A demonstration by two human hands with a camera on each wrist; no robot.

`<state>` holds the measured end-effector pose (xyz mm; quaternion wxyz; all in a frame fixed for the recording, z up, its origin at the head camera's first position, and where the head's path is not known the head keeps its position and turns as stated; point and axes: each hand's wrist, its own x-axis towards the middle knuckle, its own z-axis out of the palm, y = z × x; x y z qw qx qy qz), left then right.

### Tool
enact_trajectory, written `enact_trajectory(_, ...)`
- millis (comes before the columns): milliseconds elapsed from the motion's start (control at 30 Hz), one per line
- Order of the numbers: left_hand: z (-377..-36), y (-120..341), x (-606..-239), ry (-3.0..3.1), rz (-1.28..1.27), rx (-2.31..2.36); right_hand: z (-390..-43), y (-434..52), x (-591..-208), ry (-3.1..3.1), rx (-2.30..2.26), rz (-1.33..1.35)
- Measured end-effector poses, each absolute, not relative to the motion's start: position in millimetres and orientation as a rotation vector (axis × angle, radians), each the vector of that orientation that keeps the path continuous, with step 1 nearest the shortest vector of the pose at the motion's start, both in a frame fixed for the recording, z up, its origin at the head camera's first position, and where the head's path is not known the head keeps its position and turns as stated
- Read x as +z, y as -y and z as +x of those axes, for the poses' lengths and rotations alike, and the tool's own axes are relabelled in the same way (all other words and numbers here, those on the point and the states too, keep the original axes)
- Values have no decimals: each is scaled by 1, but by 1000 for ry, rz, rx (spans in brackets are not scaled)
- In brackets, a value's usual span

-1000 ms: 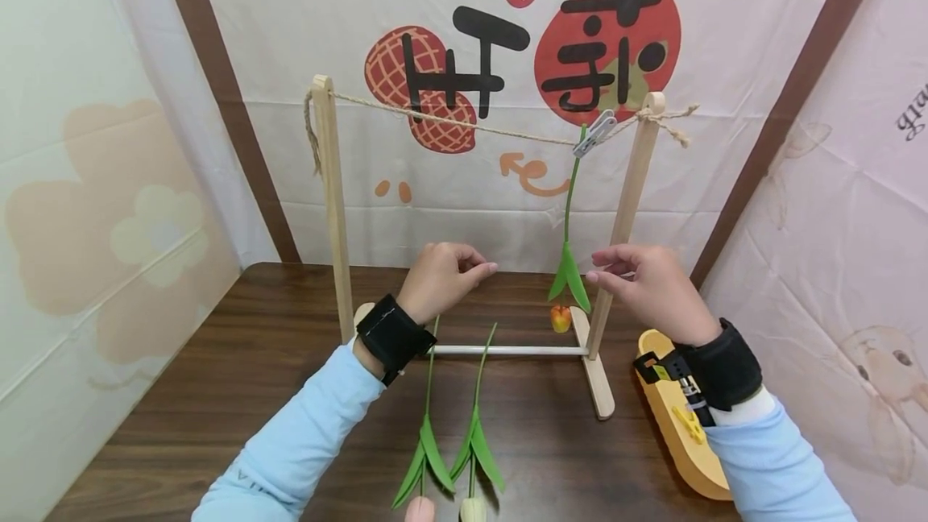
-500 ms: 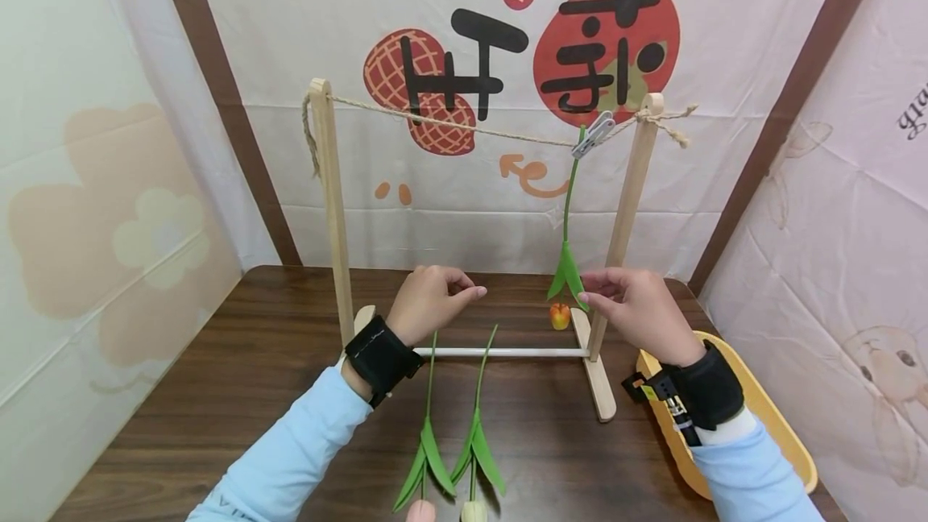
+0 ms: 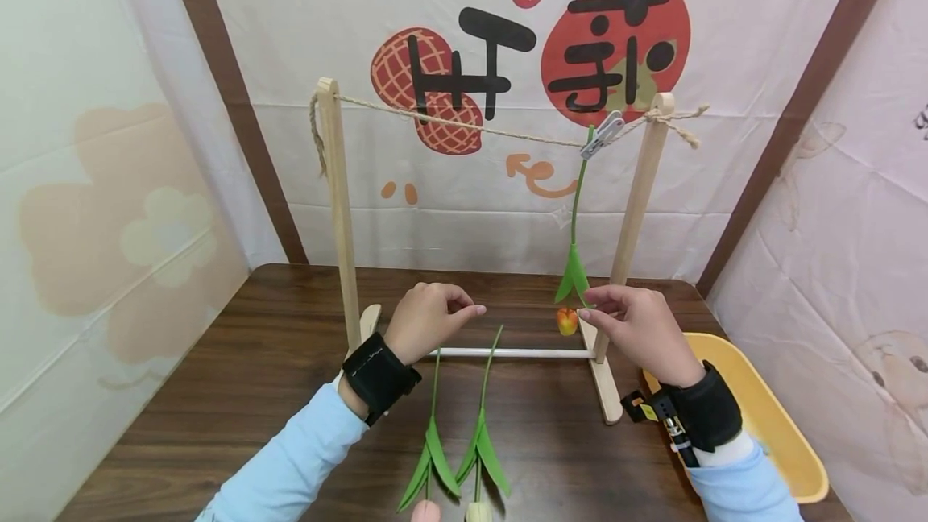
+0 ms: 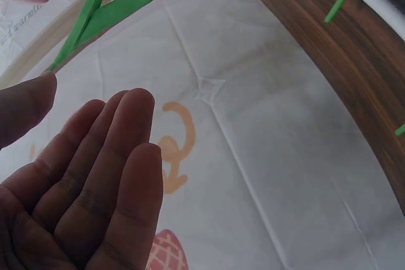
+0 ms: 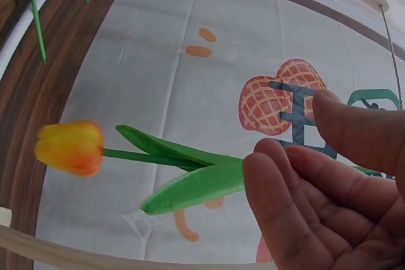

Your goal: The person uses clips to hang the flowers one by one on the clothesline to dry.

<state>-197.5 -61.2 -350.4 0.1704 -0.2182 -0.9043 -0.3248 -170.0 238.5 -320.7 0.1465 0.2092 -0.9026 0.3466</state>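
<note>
An orange-yellow tulip (image 3: 567, 321) hangs head down from the twine (image 3: 464, 127), its green stem clipped near the right post by a grey clothespin (image 3: 602, 135). My right hand (image 3: 638, 329) is right beside its leaves and bloom in the head view; the right wrist view shows the fingers loosely bent with nothing between them. Over the table, left of centre, hovers my left hand (image 3: 431, 321), also holding nothing, its fingers (image 4: 130, 131) nearly straight in the left wrist view. Below lie a pink tulip (image 3: 426, 511) and a pale tulip (image 3: 478, 511), stems pointing away from me.
The wooden stand has a left post (image 3: 337, 216), a right post (image 3: 638, 216) and a white crossbar (image 3: 525, 354) low between its feet. A yellow tray (image 3: 786, 417) stands at the right, partly behind my right forearm. A printed cloth (image 3: 471, 216) closes off the back.
Both hands have come down a little from about a second ago. The right forearm has shifted left, showing more of the yellow tray. The hanging tulip stays clipped to the twine.
</note>
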Motion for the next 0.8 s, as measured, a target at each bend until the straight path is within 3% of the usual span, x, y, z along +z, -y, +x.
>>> enact_trajectory(800, -183, 70, -379, 2630, -589, -932, -166, -233, -362, 2602, 1151, 547)
